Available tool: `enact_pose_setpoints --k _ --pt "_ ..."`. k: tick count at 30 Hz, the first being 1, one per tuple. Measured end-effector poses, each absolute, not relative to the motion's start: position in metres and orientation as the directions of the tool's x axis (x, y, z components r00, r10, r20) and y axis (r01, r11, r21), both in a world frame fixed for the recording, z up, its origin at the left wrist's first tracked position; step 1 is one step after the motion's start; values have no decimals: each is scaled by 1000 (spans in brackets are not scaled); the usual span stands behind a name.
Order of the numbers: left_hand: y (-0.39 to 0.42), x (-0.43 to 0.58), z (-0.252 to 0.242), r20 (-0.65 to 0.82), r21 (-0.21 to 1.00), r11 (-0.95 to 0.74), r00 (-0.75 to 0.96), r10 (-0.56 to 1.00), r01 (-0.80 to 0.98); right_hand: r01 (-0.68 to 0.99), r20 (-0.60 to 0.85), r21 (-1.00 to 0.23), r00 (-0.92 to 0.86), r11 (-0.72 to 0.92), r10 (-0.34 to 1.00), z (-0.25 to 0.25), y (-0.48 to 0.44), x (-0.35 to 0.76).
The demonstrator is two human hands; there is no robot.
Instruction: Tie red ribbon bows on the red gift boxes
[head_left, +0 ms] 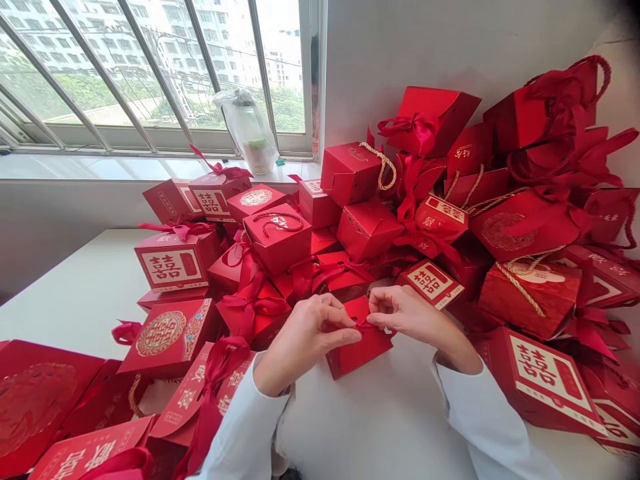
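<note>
Your left hand [305, 340] and your right hand [413, 317] are together above a small red gift box [357, 352], with the fingertips of each meeting at its top. Both grips are closed on a thin red ribbon [363, 325], pinching it against the upper part of the box. The exact finger placement on the ribbon is too small to tell. The box rests on the white table [65, 300] between your forearms, at the near side of the heap and angled to your line of view. White sleeves [245, 433] cover both arms up to the wrists.

Directly beyond your hands lies a dense heap of red gift boxes [367, 230], many tied with satin bows. A red box with a cream double-happiness label [430, 285] lies just past your right hand. Red gift bags with gold rope handles [525, 223] are piled against the wall [400, 47] on the right. Flat red bags [35, 400] lie at the lower left. Behind the heap, a clear plastic bag [247, 130] sits on the windowsill [150, 167] before a barred window [150, 67].
</note>
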State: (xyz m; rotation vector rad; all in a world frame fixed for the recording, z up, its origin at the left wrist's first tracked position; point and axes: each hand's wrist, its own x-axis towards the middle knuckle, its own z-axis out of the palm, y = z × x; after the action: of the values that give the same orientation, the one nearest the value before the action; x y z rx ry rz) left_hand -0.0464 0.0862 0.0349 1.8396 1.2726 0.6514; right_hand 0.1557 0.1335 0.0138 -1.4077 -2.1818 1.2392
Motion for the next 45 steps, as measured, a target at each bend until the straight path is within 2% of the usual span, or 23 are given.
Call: enact_pose_setpoints --k 3,7,21,28,30,35,42,45 --pt "90 -42 27 54 851 -227 351 935 474 593 -213 -790 -506 158 836 11 134 155" --pt "95 -33 16 73 870 -262 415 907 418 588 -199 -791 -504 165 840 11 133 156" --pt "99 -32 0 111 790 -270 304 946 551 580 -188 -792 -532 193 826 11 134 168" --pt "99 -30 -4 116 816 -222 225 967 533 578 -197 -794 -537 189 820 10 137 182" --pt "100 -29 -6 130 805 -226 208 969 549 538 -216 -829 -556 150 803 14 136 185" --pt "100 -28 -7 180 785 -276 223 958 555 319 -219 -948 -661 5 718 32 128 190" --pt "94 -14 -1 181 790 -234 148 972 567 195 -189 -979 -748 -62 636 43 120 183" --pt "91 -7 -3 183 768 -233 144 972 597 128 -159 -987 -743 -96 650 41 118 175"
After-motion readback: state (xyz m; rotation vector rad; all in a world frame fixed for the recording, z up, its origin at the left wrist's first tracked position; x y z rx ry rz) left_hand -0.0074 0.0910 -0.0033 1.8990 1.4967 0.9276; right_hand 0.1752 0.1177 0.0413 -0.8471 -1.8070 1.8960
